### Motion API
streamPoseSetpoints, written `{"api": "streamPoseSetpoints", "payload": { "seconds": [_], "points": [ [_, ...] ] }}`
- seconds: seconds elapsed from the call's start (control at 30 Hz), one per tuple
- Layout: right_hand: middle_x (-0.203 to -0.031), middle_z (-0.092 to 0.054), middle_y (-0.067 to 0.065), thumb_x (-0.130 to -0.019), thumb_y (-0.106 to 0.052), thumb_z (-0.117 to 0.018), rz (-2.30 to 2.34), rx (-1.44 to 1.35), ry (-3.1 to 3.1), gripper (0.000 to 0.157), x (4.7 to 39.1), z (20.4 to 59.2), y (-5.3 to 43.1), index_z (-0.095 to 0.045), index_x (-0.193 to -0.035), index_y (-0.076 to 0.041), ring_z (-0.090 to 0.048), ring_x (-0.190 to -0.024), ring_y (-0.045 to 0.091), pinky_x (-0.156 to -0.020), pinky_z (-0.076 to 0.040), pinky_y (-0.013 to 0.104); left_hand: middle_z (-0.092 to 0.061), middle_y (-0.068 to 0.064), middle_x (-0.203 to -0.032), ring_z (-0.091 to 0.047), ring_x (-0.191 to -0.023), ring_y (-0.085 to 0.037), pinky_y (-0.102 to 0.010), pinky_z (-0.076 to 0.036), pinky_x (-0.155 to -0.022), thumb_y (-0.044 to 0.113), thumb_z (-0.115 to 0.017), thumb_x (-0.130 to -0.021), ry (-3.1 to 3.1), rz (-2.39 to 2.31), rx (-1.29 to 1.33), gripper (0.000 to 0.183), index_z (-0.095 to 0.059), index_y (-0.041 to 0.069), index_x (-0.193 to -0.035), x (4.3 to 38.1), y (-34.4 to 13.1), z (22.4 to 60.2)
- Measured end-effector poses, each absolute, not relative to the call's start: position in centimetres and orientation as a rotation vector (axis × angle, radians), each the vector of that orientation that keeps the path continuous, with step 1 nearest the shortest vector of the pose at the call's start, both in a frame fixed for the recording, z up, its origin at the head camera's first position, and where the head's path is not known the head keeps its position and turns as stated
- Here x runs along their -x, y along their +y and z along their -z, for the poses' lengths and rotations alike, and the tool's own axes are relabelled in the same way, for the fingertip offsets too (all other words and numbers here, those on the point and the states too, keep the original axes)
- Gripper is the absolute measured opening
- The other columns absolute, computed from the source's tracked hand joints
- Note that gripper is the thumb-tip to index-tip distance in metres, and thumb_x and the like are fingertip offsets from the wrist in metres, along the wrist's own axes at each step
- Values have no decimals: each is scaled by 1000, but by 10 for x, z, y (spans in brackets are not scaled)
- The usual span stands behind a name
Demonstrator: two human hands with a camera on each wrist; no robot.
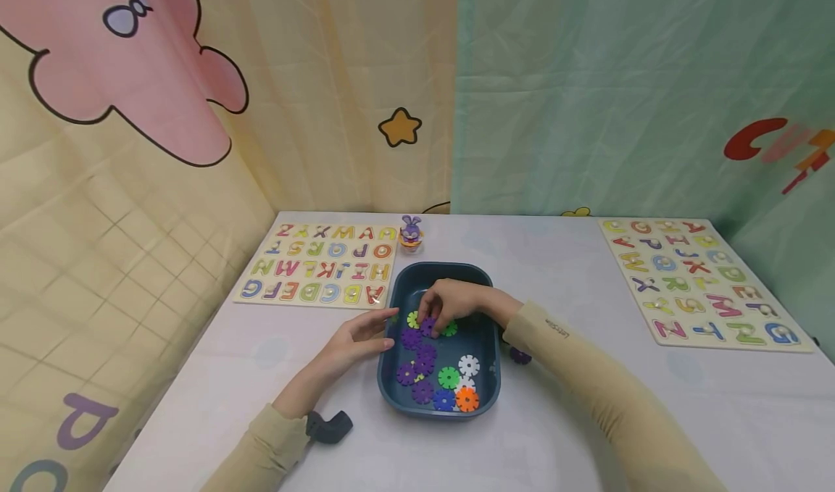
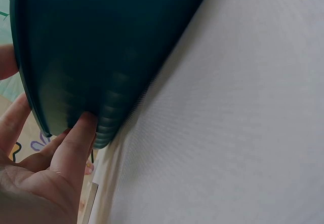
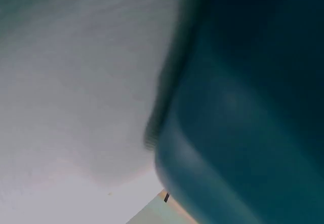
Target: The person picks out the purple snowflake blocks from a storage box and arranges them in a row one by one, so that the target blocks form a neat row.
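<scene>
A dark blue tray point(image 1: 488, 398) holds notched plastic discs. My right hand point(image 1: 454, 298) reaches into it and pinches a purple notched disc point(image 1: 428, 327) between thumb and fingers. More purple discs point(image 1: 422, 391) lie along the tray's left side, with green point(image 1: 449, 377), white point(image 1: 469, 365), blue point(image 1: 444, 400) and orange point(image 1: 467, 399) discs toward its near right. My left hand point(image 1: 361, 336) is at the tray's left rim. In the left wrist view its fingers point(image 2: 76, 145) lie fairly straight against the outer wall. The right wrist view is blurred and shows the tray wall, not the hand.
Alphabet puzzle boards lie at the left point(image 1: 320, 266) and right point(image 1: 701, 283). A purple rabbit figure point(image 1: 411, 234) stands behind the tray. Another purple disc point(image 1: 520, 356) lies on the white table point(image 1: 554, 434) beneath the right forearm. Printed curtains hang behind.
</scene>
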State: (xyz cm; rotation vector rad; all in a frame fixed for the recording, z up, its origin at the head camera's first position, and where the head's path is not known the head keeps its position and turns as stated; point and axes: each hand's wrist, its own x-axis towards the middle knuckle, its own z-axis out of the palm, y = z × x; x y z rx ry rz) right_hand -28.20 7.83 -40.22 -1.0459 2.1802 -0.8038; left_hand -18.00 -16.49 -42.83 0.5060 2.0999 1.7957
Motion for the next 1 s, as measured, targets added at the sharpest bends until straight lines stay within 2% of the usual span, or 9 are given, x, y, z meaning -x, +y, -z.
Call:
{"api": "streamPoseSetpoints", "payload": {
  "seconds": [0.27, 0.37, 0.57, 0.77, 1.0],
  "points": [
    [-92, -70, 3, -79, -8, -75, 1050, 1027, 2003, 27, 280, 394, 91, -68, -104, 1, -67, -82, 18, -77, -56, 31, -37, -14, -146, -33, -134, -34, -46, -33, -106, 18, -66, -88, 2092, -1797, -502, 57, -44, 9, -140, 180, -163, 428],
    [-93, -70, 4, -80, -10, -75, 1132, 1007, 2009, 27, 278, 387, 100, -69, -104, 0, -67, -84, 19, -79, -56, 33, -37, -14, -145, -34, -134, -35, -46, -33, -106, 18, -66, -87, 2091, -1801, -495, 58, -44, 8, -140, 180, -163, 428],
    [-91, -69, 7, -81, -13, -74, 1275, 967, 2077, 22, 269, 375, 124, -70, -100, -3, -63, -74, 22, -78, -55, 35, -38, -12, -145, -33, -134, -33, -46, -32, -106, 19, -68, -86, 2097, -1804, -459, 59, -45, 9, -139, 179, -163, 427],
    [-99, -69, 7, -80, -18, -75, 1349, 863, 2133, 30, 260, 368, 154, -70, -107, -5, -65, -87, 23, -83, -54, 34, -38, -13, -145, -33, -134, -35, -48, -32, -106, 19, -68, -86, 2117, -1798, -464, 60, -44, 9, -139, 178, -163, 426],
    [-115, -64, 12, -79, -10, -75, 1432, 783, 2142, 39, 245, 363, 189, -65, -115, -1, -63, -98, 25, -82, -55, 36, -38, -11, -145, -32, -134, -35, -48, -33, -106, 19, -68, -86, 2129, -1793, -449, 58, -46, 11, -139, 179, -163, 427]
  ]
}}
